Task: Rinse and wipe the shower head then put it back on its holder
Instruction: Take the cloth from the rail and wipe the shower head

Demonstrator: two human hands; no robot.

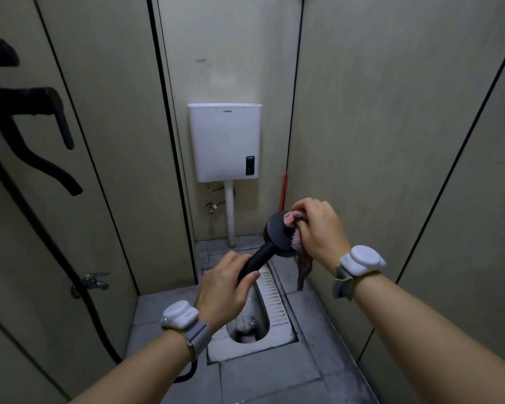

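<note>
While left hand (pixel 225 290) fingers clamp shower head (pixel 277 237) handle | right hand (pixel 318 225) fingers pinch cloth (pixel 292 221) against its face | risk: wet handle twisting under fingers, dangling cloth slipping below them.

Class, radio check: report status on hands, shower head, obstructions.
Left hand grips shower head by its handle. Right hand presses pink cloth on its face. Holder not clearly in view; nothing blocking the wipe.

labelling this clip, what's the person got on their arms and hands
Both forearms are bare, no sleeves or gloves. Each wrist carries a rounded white device on a grey fabric strap with a yellow-green edge: one by the left hand, one by the right hand.
</note>
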